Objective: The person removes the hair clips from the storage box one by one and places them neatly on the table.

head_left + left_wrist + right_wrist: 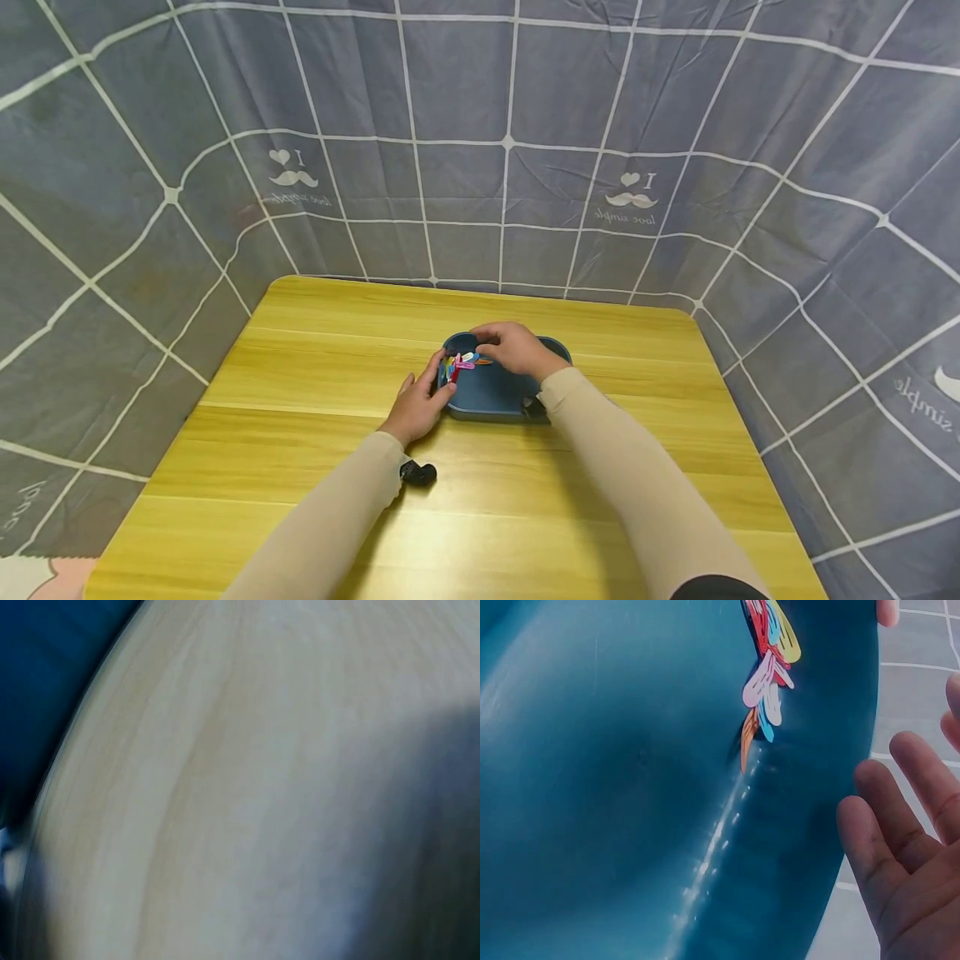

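Colourful snap hair clips (461,363) lie in a cluster along the left side of a dark blue tray (491,393). The right wrist view shows them overlapping in a row, with an orange clip (747,739) at one end. My left hand (415,408) rests against the tray's left side, fingers spread and thumb near the clips. Over the far part of the tray is my right hand (519,348). Its fingers (870,832) are relaxed and slightly bent beside the rim, with nothing visible in them. The left wrist view is blurred and does not show the left hand clearly.
The tray stands on a yellow wood-grain table (300,358). A grey curtain (465,183) with white grid lines hangs behind and at both sides. Black wrist cameras are strapped at the sleeves, one (417,473) beside the left sleeve.
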Demonstrator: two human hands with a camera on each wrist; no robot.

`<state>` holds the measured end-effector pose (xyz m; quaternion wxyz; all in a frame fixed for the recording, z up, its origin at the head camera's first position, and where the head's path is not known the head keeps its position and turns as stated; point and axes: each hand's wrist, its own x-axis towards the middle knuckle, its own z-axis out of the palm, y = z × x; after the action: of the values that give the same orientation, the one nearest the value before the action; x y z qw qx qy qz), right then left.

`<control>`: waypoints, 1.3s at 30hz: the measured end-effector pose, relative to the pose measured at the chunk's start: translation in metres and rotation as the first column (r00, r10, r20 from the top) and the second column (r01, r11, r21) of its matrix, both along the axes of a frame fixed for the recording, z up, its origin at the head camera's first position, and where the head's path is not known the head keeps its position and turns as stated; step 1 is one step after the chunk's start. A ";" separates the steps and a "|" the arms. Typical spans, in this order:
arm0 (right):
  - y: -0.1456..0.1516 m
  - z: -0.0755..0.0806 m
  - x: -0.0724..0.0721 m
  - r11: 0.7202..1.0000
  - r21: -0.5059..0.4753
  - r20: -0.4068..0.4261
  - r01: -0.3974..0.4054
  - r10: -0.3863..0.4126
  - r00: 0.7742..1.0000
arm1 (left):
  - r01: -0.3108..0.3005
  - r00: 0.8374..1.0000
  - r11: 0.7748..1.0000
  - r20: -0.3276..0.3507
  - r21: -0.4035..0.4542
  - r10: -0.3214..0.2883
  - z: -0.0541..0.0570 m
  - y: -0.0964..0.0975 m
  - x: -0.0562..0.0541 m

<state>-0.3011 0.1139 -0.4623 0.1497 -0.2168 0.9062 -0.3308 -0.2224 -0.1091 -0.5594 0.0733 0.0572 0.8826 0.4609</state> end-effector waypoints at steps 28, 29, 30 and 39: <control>-0.025 -0.023 -0.021 0.995 0.051 0.080 -0.084 0.080 0.994 | -0.038 0.999 0.999 -0.005 -0.004 0.038 -0.002 0.000 0.001; -0.026 -0.025 -0.022 0.995 0.057 0.081 -0.085 0.080 0.994 | -0.039 0.999 0.999 -0.004 -0.004 0.039 -0.002 0.000 0.002; -0.027 -0.026 -0.023 0.994 0.063 0.084 -0.087 0.081 0.993 | -0.040 0.999 0.999 -0.007 -0.004 0.040 -0.003 0.000 0.002; -0.037 -0.041 -0.026 0.965 0.207 0.057 -0.158 0.149 0.987 | -0.047 0.999 0.999 -0.020 -0.007 0.046 -0.007 0.000 0.002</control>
<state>-0.3266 0.0768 -0.5038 0.2157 -0.2625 0.9133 -0.2247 -0.2206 -0.1087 -0.5659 0.0538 0.0410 0.8860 0.4586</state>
